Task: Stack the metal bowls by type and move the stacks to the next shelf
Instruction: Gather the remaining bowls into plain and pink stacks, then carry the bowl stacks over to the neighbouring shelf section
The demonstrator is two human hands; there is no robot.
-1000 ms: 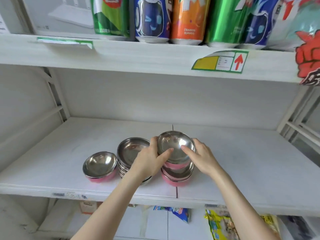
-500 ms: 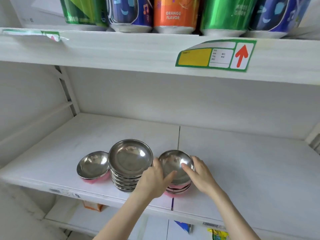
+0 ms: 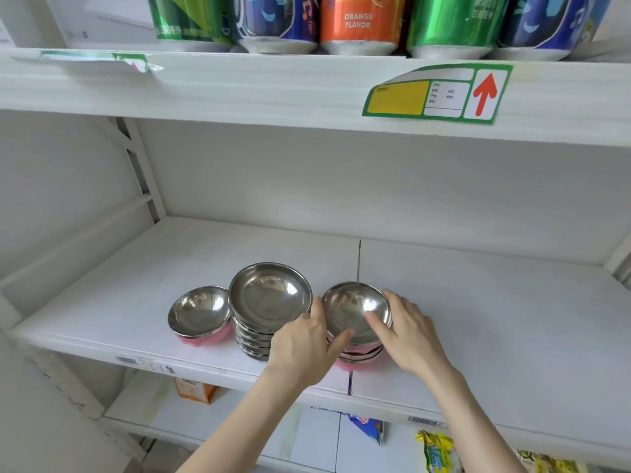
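Three lots of metal bowls sit near the front of the middle shelf, every one mouth-up, each pile rising straight. A single pink-bottomed bowl is leftmost, the steel stack of shallow bowls is just beside it, and the pink stack stands over the shelf's seam. The left hand grips the pink stack's near-left side, thumb hooked over the top rim. The right hand grips the other side, thumb inside the rim, fingers curled round the outside. Overhead, an orange can reads "ORANGE FLAVOR". The shelf tag shows a yellow panel and a red arrow pointing up; its small print is unreadable.
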